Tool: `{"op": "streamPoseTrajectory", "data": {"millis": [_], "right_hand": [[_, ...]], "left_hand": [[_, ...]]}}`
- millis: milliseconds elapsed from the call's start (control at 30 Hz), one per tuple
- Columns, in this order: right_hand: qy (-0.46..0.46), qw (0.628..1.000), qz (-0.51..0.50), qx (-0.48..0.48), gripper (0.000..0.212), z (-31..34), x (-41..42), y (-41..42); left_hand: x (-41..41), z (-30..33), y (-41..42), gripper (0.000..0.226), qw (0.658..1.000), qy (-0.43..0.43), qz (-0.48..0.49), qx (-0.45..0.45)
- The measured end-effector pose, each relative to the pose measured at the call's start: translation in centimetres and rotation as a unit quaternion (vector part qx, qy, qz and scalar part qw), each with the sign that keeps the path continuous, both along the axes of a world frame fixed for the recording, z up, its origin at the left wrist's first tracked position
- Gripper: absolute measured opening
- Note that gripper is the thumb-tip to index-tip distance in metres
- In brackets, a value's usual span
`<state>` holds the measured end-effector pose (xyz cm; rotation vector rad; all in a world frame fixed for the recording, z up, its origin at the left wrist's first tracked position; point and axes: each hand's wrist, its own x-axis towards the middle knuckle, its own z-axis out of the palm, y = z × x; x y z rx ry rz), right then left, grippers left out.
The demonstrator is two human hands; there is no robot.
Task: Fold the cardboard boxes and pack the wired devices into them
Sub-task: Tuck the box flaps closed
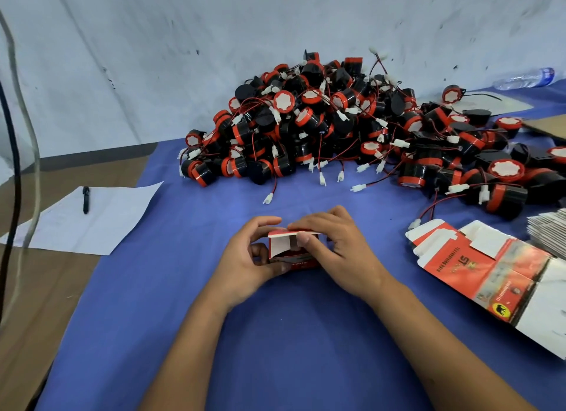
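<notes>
At the far left of your bench (pixel 214 334), a black pen (pixel 86 199) lies on a white sheet of paper (pixel 88 219), with two cables (pixel 18 153) hanging down past them at the frame's edge. Near the middle, on the blue cloth, your left hand (pixel 245 257) grips the left end of a small red cardboard box (pixel 291 252), fingers (pixel 266 222) curled over its top and thumb under its near edge. The box's white end flaps face you, partly folded in. Your right hand (pixel 340 248) holds the box's right side, thumb pressing on the flap and fingers clamped over the top edge. Behind the box, well apart from it, sits a large pile of black-and-red wired devices (pixel 337 122) with white connectors. To the right lie flat unfolded boxes (pixel 490 266), and a plastic bottle (pixel 525 78) lies far back.
</notes>
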<state>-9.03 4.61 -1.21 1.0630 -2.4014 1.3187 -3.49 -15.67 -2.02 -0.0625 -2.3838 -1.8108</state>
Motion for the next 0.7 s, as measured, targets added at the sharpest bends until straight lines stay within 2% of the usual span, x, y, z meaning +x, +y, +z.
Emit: {"op": "streamPoseTrajectory", "data": {"millis": [133,300,400,600,700], "right_hand": [[-0.074,0.997,0.021,-0.028,0.033,0.10,0.97,-0.79],[-0.091,0.995,0.044,-0.027,0.038,0.20,0.76,-0.67],[-0.087,0.995,0.050,0.020,0.043,-0.08,0.57,-0.42],[-0.091,0.992,0.063,0.055,0.043,-0.35,0.42,-0.23],[-0.066,0.997,0.020,-0.026,0.033,-0.56,0.55,-0.32]], "left_hand": [[0.00,0.12,0.31,0.071,1.000,0.004,-0.002,0.006],[0.01,0.14,0.19,0.070,1.000,0.011,-0.013,0.016],[-0.03,0.13,0.22,0.065,1.000,0.013,-0.010,0.019],[0.12,-0.08,-0.11,0.032,0.998,0.044,0.010,0.053],[-0.03,-0.14,0.09,0.020,0.995,0.077,0.048,0.039]]}}
